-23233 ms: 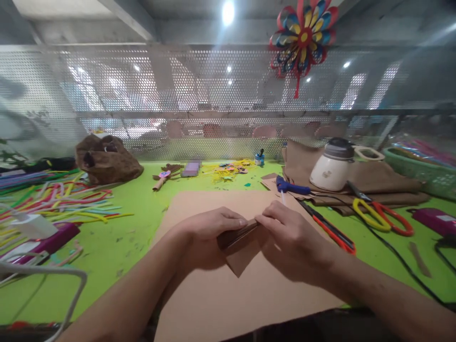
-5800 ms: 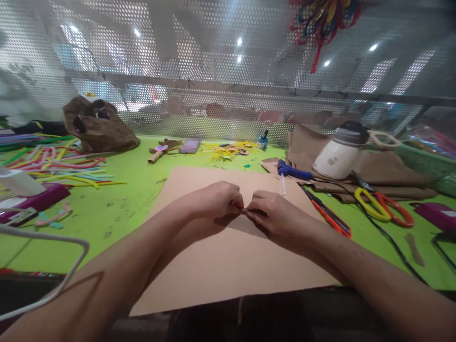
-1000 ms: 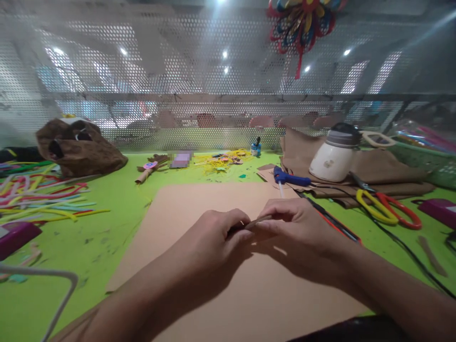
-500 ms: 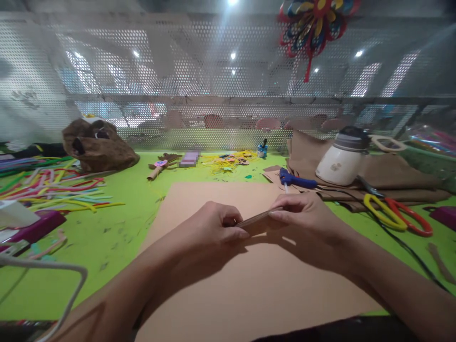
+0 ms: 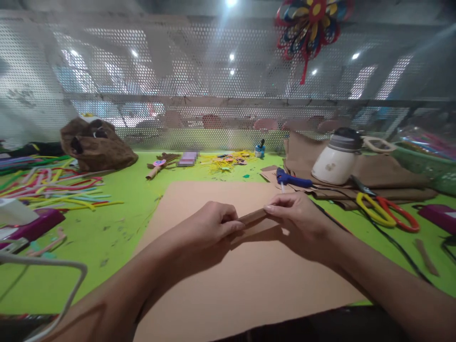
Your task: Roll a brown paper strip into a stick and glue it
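Strip [image 5: 253,217]: brown and flat, held tilted over the middle of the big sheet; both of its ends are hidden by the hands.
Left hand [image 5: 215,225]: nearly closed, thumb and fingers pinching the left end of the strip.
Right hand [image 5: 301,216]: thumb and fingertips pinch the other end, with the palm a bit open.
Sheet [image 5: 249,289]: tan, lying under both hands, with their dark shadow on it.
Glue gun [image 5: 294,179]: blue, just past the right hand, its white stick partly hidden by the hand.
Tool [image 5: 333,217]: a thin dark and orange edge peeks out behind the right arm, which covers the rest.
Scissors [image 5: 382,203]: yellow and red handles, to the right, with a black cord [image 5: 409,258] running by.
Jar [image 5: 331,166]: white with a gray top, in front of brown folds [image 5: 388,168].
Scraps [image 5: 228,164]: yellow bits, straight ahead, near a little blue bottle [image 5: 260,151].
Roll [image 5: 156,168]: brown, with a pink spot, beside a blurred purple thing [image 5: 188,159].
Bag [image 5: 96,149]: brown and lumpy, back left, behind bright fuzzy sticks [image 5: 64,190].
White bar [image 5: 46,262]: bent, sticking in at the near left, over part of the green table [image 5: 96,237].
Fence [image 5: 228,61]: full of holes, across the back, with a red, blue and yellow flower [image 5: 316,10] up high.
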`<state>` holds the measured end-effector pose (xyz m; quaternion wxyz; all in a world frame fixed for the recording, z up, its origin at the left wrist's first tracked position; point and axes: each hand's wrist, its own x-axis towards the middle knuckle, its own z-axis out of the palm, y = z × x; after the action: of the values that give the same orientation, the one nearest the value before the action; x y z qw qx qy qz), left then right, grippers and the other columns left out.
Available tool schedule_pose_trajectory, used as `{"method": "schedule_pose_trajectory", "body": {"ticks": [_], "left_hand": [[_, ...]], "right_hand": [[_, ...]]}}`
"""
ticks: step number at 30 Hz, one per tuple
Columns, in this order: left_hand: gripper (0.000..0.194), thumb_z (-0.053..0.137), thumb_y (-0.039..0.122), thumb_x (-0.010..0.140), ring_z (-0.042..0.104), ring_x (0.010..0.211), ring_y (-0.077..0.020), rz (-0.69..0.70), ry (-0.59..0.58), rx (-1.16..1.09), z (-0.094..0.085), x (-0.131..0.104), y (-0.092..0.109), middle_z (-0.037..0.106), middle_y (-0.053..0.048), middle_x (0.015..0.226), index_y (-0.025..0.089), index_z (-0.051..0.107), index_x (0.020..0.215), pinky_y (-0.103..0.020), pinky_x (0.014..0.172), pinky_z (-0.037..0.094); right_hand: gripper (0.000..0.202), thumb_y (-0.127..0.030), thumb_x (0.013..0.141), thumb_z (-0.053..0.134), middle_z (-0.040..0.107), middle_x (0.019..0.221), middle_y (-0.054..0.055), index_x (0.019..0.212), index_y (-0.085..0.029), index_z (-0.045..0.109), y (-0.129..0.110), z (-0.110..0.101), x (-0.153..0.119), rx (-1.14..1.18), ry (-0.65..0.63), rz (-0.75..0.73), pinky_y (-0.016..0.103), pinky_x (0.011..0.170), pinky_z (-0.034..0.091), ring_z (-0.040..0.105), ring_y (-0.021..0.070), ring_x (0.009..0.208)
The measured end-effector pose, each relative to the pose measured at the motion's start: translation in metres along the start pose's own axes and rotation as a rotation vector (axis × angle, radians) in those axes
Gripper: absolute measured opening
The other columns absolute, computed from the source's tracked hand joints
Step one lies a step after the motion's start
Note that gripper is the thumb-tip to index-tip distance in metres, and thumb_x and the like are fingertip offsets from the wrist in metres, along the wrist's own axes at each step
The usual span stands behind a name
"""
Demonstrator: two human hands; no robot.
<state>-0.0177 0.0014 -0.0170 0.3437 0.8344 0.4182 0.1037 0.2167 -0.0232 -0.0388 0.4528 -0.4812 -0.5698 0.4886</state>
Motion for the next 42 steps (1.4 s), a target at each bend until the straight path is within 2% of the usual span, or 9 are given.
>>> {"method": "schedule_pose_trajectory", "body": {"ticks": [9,16,21,24,27,30,34,37,42], "left_hand": [[0.025,0.049,0.035,0.084,0.053,0.055,-0.0123,0.000,-0.032,-0.075,-0.001,0.000,0.000,0.060,0.000,0.060,0.017,0.058,0.070,-0.022,0.055,0.038],[0.026,0.055,0.039,0.082,0.056,0.051,-0.0129,-0.024,-0.039,-0.180,-0.008,-0.001,0.001,0.061,0.000,0.055,0.017,0.057,0.069,-0.022,0.052,0.040],[0.030,0.058,0.045,0.083,0.058,0.048,-0.0129,-0.027,-0.109,-0.338,-0.008,-0.002,0.001,0.060,0.002,0.049,0.017,0.057,0.071,-0.021,0.050,0.041],[0.032,0.063,0.047,0.080,0.055,0.043,-0.0105,-0.052,-0.157,-0.479,-0.009,-0.003,-0.001,0.059,0.002,0.047,0.016,0.057,0.072,-0.020,0.045,0.037],[0.034,0.067,0.047,0.078,0.049,0.036,-0.0073,-0.053,-0.168,-0.612,-0.011,-0.004,-0.002,0.059,0.003,0.046,0.016,0.056,0.072,-0.018,0.041,0.035],[0.034,0.067,0.048,0.078,0.050,0.034,-0.0071,-0.021,-0.275,-0.745,-0.011,-0.004,-0.002,0.061,0.003,0.047,0.017,0.055,0.074,-0.016,0.039,0.037],[0.033,0.071,0.045,0.076,0.053,0.034,-0.0081,0.015,-0.435,-0.908,-0.002,-0.004,0.000,0.061,0.003,0.045,0.016,0.055,0.075,-0.014,0.035,0.035],[0.032,0.072,0.044,0.075,0.054,0.035,-0.0088,0.009,-0.528,-1.020,0.007,-0.004,0.001,0.062,0.002,0.046,0.016,0.057,0.078,-0.015,0.036,0.038],[0.031,0.074,0.042,0.075,0.056,0.037,-0.0093,-0.004,-0.559,-1.044,0.014,-0.005,0.001,0.063,0.001,0.048,0.015,0.060,0.081,-0.014,0.034,0.035]], "right_hand": [[0.024,-0.036,0.071,0.074,0.052,0.065,-0.001,0.068,-0.018,0.059,0.001,0.004,-0.008,0.092,-0.069,0.069,0.027,0.058,0.039,0.050,0.0137,0.064],[0.034,-0.046,0.070,0.074,0.048,0.049,-0.003,0.061,-0.016,0.062,0.005,-0.007,0.005,-0.096,-0.082,0.004,0.024,0.045,0.027,0.039,0.0092,0.046],[0.031,-0.041,0.071,0.075,0.048,0.051,-0.004,0.061,-0.015,0.061,0.007,-0.008,0.003,0.005,-0.118,0.049,0.024,0.046,0.028,0.039,0.0088,0.047],[0.025,-0.037,0.071,0.077,0.053,0.057,-0.002,0.066,-0.016,0.064,0.003,-0.011,0.002,0.143,-0.141,0.067,0.024,0.051,0.036,0.047,0.0107,0.053],[0.025,-0.042,0.073,0.075,0.064,0.072,0.002,0.078,-0.018,0.072,-0.006,-0.014,0.000,0.278,-0.142,0.020,0.027,0.062,0.045,0.057,0.0147,0.067],[0.030,-0.047,0.077,0.069,0.070,0.088,0.004,0.094,-0.023,0.074,-0.015,-0.012,-0.005,0.350,-0.163,-0.050,0.030,0.074,0.048,0.062,0.0175,0.079],[0.042,-0.033,0.069,0.079,0.070,0.098,0.003,0.109,-0.026,0.070,-0.021,-0.006,-0.015,0.267,-0.378,-0.059,0.032,0.082,0.049,0.064,0.0188,0.086],[0.050,-0.034,0.067,0.081,0.067,0.108,0.007,0.114,-0.022,0.068,-0.025,-0.004,-0.019,0.132,-0.557,-0.167,0.036,0.089,0.047,0.061,0.0231,0.098],[0.026,-0.041,0.081,0.068,0.062,0.113,0.008,0.101,-0.026,0.074,-0.033,-0.006,-0.016,-0.016,-0.696,-0.296,0.036,0.096,0.041,0.058,0.0229,0.105]]}}
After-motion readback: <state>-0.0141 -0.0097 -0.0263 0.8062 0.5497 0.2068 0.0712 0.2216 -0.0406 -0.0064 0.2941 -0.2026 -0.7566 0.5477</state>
